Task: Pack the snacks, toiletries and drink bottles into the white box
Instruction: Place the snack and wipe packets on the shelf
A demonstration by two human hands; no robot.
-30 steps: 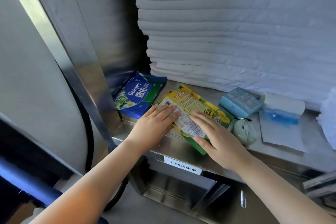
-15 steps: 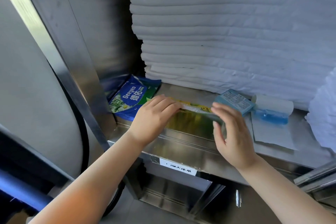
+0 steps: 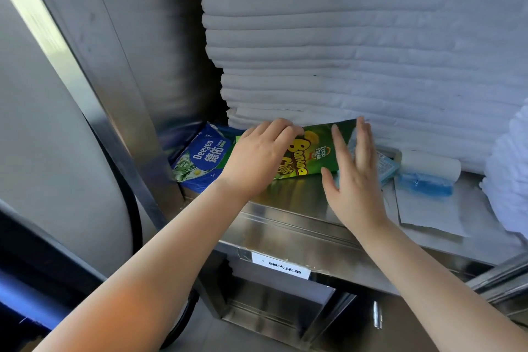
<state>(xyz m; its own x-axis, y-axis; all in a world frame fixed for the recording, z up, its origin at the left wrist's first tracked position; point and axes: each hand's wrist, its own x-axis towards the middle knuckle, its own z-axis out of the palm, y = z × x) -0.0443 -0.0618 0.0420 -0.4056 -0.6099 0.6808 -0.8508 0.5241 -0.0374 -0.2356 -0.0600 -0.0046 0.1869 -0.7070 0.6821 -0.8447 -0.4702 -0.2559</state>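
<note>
A green bag of banana chips (image 3: 311, 151) stands tilted on its edge on the steel shelf (image 3: 297, 208), its front facing me and its top leaning toward the stacked white towels (image 3: 371, 51). My left hand (image 3: 257, 157) grips the bag's left end, fingers curled over its upper edge. My right hand (image 3: 354, 177) is spread flat in front of the bag's right end and holds nothing. A blue pack of wipes (image 3: 200, 157) lies at the shelf's left corner. A small light-blue box (image 3: 387, 166) sits partly hidden behind my right hand. The white box is not in view.
A white roll with a blue plastic part (image 3: 428, 171) and a sheet of paper (image 3: 425, 211) lie on the shelf to the right. More white linen (image 3: 508, 174) bulges in at the right edge. A steel upright (image 3: 120, 111) bounds the shelf on the left.
The chips bag lay flat with its back up; it has been turned over and raised on edge, front now toward me. My right hand has let go and opened beside it.
</note>
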